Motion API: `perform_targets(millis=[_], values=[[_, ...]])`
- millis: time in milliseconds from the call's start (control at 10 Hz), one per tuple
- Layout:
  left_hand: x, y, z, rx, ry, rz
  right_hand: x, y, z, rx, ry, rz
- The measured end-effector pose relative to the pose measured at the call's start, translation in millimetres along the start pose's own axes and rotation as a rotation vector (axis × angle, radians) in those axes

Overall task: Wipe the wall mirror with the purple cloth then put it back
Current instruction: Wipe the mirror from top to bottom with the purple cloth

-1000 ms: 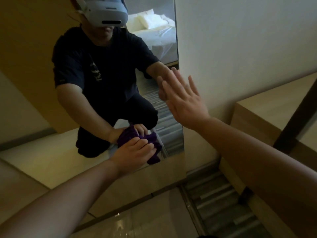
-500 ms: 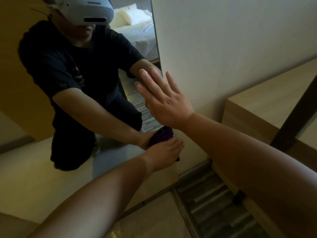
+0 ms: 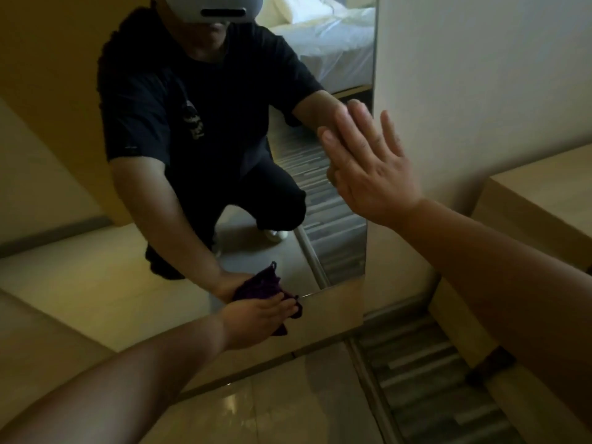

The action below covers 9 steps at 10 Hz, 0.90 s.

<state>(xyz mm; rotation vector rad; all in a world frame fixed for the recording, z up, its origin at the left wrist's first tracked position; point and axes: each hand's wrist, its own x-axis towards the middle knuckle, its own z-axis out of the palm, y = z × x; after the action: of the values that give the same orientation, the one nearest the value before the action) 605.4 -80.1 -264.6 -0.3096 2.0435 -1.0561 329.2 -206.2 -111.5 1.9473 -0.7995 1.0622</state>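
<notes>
Glossy pale floor tiles [image 3: 256,408] fill the foreground, meeting a striped grey carpet [image 3: 426,379] on the right. Above them the left hand [image 3: 256,320] is clenched around the purple cloth [image 3: 261,288], pressing it against the bottom edge of the wall mirror [image 3: 288,193], near its lower right corner. Higher and to the right, the right hand [image 3: 368,168] is spread flat with fingers splayed, its palm against the mirror's right edge, gripping nothing. A light wooden cabinet [image 3: 525,203] stands at the right beside the white wall [image 3: 480,75]. Deep in the glass, a crouching person in dark clothes and a white bed [image 3: 323,36] are reflected.
</notes>
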Motion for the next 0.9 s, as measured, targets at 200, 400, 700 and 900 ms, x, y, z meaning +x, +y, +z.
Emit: perform_targets(millis=[200, 400, 700, 900], values=[[-71, 23, 39, -0.062, 0.078, -0.033, 0, -10, 5, 0.056, 0.078, 0.049], [-148, 40, 69, -0.145, 0.105, -0.298, 1, -15, -12, 0.154, -0.076, 0.091], [-224, 56, 57, -0.527, -0.029, -0.499, 7, -33, -34, 0.121, -0.321, 0.244], [-206, 61, 28, -0.633, 0.290, -0.855, 10, -56, -33, 0.144, -0.321, 0.347]])
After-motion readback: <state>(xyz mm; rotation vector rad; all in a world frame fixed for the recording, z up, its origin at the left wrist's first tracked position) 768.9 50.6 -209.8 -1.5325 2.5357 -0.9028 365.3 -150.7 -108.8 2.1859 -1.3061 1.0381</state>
